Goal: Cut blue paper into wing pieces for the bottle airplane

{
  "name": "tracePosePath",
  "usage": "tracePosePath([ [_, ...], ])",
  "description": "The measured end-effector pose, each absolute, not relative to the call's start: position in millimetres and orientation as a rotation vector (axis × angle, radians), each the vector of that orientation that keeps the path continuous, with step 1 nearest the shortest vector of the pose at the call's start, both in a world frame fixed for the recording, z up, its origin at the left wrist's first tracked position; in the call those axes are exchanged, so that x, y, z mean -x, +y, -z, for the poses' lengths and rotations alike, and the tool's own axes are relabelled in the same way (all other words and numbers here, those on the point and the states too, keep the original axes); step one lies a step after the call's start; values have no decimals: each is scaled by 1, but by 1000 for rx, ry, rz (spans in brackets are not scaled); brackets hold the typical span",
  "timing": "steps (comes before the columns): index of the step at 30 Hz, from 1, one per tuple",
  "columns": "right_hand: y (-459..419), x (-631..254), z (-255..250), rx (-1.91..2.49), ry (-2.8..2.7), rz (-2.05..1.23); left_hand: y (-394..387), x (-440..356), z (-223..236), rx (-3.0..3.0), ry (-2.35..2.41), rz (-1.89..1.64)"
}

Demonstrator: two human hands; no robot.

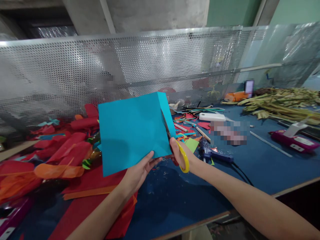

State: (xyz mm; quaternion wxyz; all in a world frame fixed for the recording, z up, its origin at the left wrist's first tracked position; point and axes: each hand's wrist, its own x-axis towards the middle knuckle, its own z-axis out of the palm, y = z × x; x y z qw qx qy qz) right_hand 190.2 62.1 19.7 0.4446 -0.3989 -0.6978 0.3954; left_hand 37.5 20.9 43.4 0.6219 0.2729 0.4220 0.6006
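Observation:
A large turquoise sheet of paper [131,131] is held up above the table, in the middle of the view. My left hand [140,170] grips its lower edge, thumb in front and fingers behind. Closed around scissors with a yellow handle [185,158], my right hand [178,151] is at the sheet's lower right corner. The scissor blades point up along a cut near the right side. A narrow strip [167,115] stands partly apart from the sheet there, still joined at the top.
Red and orange paper pieces [75,150] cover the left of the blue table [172,200]. To the right lie paper scraps, a blue glue gun [216,154] with a cord, a white bar-shaped object [212,116], a purple power strip [295,140] and dried stalks [282,100]. A perforated metal screen [150,63] stands behind.

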Motion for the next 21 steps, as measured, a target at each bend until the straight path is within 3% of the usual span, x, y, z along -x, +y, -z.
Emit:
tracePosePath([
  [21,61,-187,-22,962,-1612,-1089,21,-35,-40,-655,932,-1359],
])
